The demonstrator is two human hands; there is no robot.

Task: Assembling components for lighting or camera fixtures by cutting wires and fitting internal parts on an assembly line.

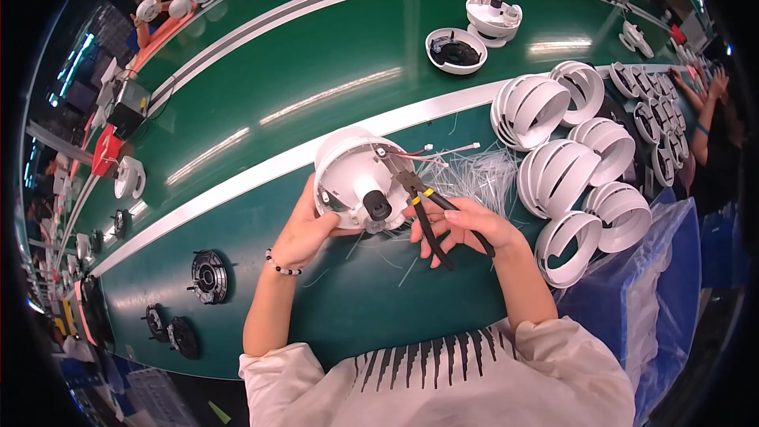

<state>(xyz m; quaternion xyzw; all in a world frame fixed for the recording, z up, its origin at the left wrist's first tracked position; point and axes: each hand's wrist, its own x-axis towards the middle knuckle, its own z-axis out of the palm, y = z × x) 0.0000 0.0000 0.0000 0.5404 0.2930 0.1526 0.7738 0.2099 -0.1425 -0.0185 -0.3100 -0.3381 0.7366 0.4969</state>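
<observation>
My left hand (304, 225) grips the left side of a white dome-shaped housing (340, 182), its open side tilted up toward me. A black cylindrical part (377, 205) stands in the housing's middle. Thin wires with small white connectors (429, 148) stick out past the upper right rim. My right hand (466, 229) is wrapped around diagonal cutters (427, 217) with black and yellow handles. The cutters' jaws are at the housing's right rim, near the wires; whether they touch a wire I cannot tell.
Cut clear strips (478, 178) lie heaped behind my right hand. White rings (549, 178) are stacked at right, beside a plastic-lined blue bin (656, 285). Black round parts (209, 277) lie at left. Beyond a metal rail, a green conveyor belt (316, 55) carries white housings (494, 20). Other people work far left and right.
</observation>
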